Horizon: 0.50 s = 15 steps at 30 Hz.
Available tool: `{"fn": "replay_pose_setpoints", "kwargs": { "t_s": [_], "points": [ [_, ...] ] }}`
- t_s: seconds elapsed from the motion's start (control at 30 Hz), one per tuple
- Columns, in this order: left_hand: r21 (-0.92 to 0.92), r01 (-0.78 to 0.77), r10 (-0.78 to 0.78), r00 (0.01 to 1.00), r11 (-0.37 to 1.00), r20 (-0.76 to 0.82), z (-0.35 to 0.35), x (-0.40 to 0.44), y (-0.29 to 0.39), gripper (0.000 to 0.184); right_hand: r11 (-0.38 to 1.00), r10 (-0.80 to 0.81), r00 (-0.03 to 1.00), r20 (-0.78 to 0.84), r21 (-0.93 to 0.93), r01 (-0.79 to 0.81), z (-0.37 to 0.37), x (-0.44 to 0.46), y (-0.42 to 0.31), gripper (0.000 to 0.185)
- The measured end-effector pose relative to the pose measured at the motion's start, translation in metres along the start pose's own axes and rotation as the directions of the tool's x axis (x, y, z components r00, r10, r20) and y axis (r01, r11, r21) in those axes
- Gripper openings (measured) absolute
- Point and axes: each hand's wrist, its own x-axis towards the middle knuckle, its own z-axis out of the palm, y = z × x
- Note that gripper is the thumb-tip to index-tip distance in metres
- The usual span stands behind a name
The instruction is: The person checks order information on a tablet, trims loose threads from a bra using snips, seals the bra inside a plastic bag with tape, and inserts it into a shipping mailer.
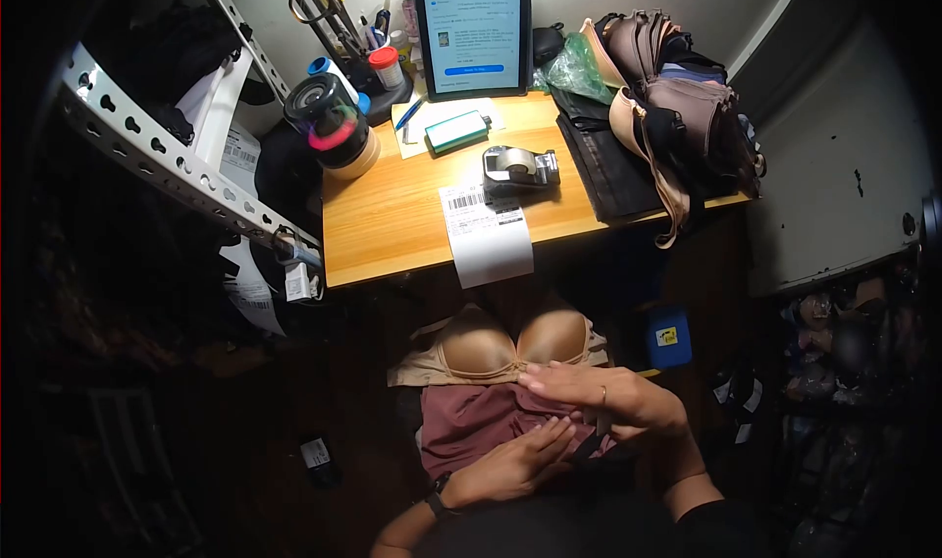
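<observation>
Left hand [520, 465]: fingers stretched flat on the mauve fabric [461, 425], gripping nothing I can see. Fabric lies at the person's front, off the near side of the surface [378, 244], just near of the beige bra [476, 342]. Right hand [608, 399]: fingers straight and together, above the fabric's right part, tips at the bra's lower middle. Its underside is hidden, so can't say if it pinches anything.

Looks like a press/smooth step. I'd do it with the left palm as anchor, right hand sweeping outward, light even pressure, folds out, cups not dented.

Labels, left to right: barcode sheet [250, 288] by the shelving, text too small. Black packet [322, 474], white label, unreadable. Barcoded paper [496, 249] hangs over the surface's near edge, print too fine. Tablet [476, 28], far: lines of text, blue button, not legible. Blue item [670, 352], right: yellow sticker, unreadable. No brand readable anywhere.
</observation>
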Motion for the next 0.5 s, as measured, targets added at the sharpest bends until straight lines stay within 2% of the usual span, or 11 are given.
{"fn": "replay_pose_setpoints", "kwargs": {
  "t_s": [0.07, 0.1, 0.13, 0.2, 0.23, 0.27, 0.33, 0.4, 0.43, 0.47, 0.5],
  "points": [
    [0.056, -0.005, 0.016, 0.979, 0.998, -0.204, 0.016, 0.007, -0.014, 0.054, 0.947, 0.196, 0.945, -0.263, 0.3, -0.113, 0.009, 0.0, -0.024, 0.051],
    [0.081, 0.015, 0.006, 0.966, 0.997, -0.258, 0.018, 0.01, -0.016, 0.055, 0.945, 0.171, 0.887, -0.429, 0.326, -0.024, 0.015, -0.004, -0.009, 0.045],
    [0.077, 0.014, 0.007, 0.964, 0.997, -0.266, 0.02, 0.012, -0.021, 0.055, 0.944, 0.14, 0.801, -0.582, 0.322, 0.068, 0.021, -0.007, 0.005, 0.042],
    [0.118, 0.138, -0.104, 0.96, 0.983, -0.261, 0.025, 0.018, -0.033, 0.055, 0.911, -0.057, 0.606, -0.794, 0.206, 0.356, 0.026, -0.007, 0.02, 0.045],
    [0.211, 0.116, -0.042, 0.945, 0.971, -0.325, 0.028, 0.018, -0.041, 0.052, 0.908, -0.077, 0.565, -0.821, 0.177, 0.38, 0.026, -0.011, 0.026, 0.047],
    [0.216, 0.117, -0.038, 0.94, 0.969, -0.339, 0.027, 0.017, -0.047, 0.052, 0.903, -0.099, 0.523, -0.846, 0.145, 0.405, 0.026, -0.015, 0.03, 0.049],
    [0.124, 0.133, -0.095, 0.956, 0.983, -0.278, 0.025, 0.011, -0.058, 0.049, 0.936, -0.126, 0.461, -0.878, 0.05, 0.35, 0.034, -0.012, 0.026, 0.052],
    [0.149, 0.096, -0.039, 0.937, 0.984, -0.346, 0.023, 0.005, -0.065, 0.047, 0.903, -0.287, 0.491, -0.822, -0.061, 0.425, 0.045, -0.004, 0.017, 0.053],
    [0.149, 0.164, -0.104, 0.932, 0.975, -0.347, 0.023, 0.001, -0.066, 0.048, 0.904, -0.358, 0.519, -0.776, -0.148, 0.402, 0.05, -0.002, 0.018, 0.055],
    [0.15, 0.23, -0.166, 0.923, 0.962, -0.347, 0.021, -0.002, -0.066, 0.048, 0.988, -0.15, 0.652, -0.743, -0.142, 0.066, 0.056, -0.013, 0.01, 0.052],
    [0.167, 0.268, -0.206, 0.925, 0.949, -0.318, 0.018, -0.006, -0.062, 0.049, 0.99, -0.104, 0.753, -0.65, -0.137, 0.019, 0.049, -0.002, 0.006, 0.048]
  ]
}}
